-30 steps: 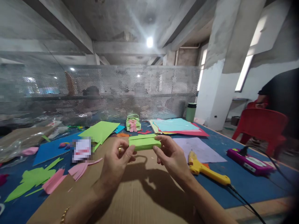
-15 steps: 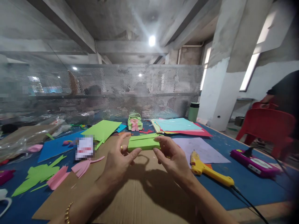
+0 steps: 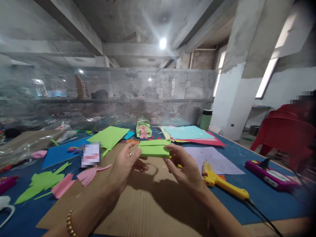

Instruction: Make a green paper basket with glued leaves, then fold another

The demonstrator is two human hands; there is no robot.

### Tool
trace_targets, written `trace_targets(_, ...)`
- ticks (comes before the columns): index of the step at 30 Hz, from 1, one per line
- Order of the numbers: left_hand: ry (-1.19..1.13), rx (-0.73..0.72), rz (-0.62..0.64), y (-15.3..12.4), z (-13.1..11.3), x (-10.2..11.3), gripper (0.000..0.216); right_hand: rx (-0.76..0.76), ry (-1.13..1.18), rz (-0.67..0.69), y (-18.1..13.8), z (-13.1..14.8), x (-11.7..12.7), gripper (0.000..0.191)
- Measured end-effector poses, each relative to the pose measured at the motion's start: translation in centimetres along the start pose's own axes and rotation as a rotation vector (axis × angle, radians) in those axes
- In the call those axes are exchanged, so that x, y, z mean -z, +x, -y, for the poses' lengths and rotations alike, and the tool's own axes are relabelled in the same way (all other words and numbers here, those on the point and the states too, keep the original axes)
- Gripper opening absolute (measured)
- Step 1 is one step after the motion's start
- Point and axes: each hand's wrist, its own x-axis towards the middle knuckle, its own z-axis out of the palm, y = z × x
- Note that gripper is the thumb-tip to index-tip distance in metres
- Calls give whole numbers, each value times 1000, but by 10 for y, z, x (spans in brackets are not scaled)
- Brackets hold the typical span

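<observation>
Where the right hand [image 3: 182, 163] grips, green paper [image 3: 153, 151] hides; underside unseen.

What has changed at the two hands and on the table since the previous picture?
The left hand has moved its thumb leftward, from the near edge of the green paper piece to its left end. The right hand keeps its grip on the right end. The yellow glue gun and lilac sheet lie as before.
</observation>
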Motion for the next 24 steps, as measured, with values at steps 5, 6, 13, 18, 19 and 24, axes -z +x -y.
trace_targets(5, -157, 99, 126, 6, 5, 7, 61, -119, 85, 26, 1, -4, -1, 51)
trace_targets(6, -176, 92, 148, 7, 7, 8, 53, -165, 142, 28, 2, -5, -1, 51)
trace_targets(13, -253, 36, 166, 12, 17, 10, 43, -344, 351, 134, 3, -3, 0, 42)
trace_targets(18, -205, 42, 133, 9, 14, 6, 49, -348, 329, 140, 3, -1, 0, 41)
trace_targets(19, -181, 35, 121, 8, 14, 6, 50, -359, 326, 134, 4, -2, 1, 41)
trace_targets(24, -26, -67, 112, 12, 25, 12, 48, -420, 372, 159, 4, -5, 1, 42)
